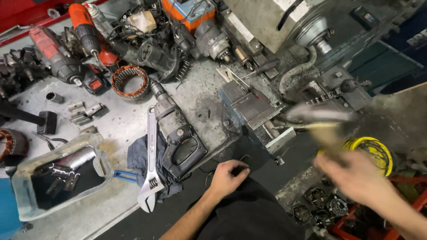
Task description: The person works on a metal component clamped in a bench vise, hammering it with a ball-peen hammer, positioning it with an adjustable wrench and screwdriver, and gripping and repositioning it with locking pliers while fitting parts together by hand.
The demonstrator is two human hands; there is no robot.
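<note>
Crowded bench [133, 120], front edge close to the body: risk judged of the swinging tool clipping the vise [251, 109] at the bench's front right corner, or the wrench [150, 164] overhanging the front edge getting knocked off. Right hand [356, 175] out past the bench's right edge, motion-blurred, apparently closed on a blurred brush-like tool [320, 120]; grip hard to confirm. Left hand [227, 177] just below the front edge, fingers curled together on a dark wire [244, 158].
</note>
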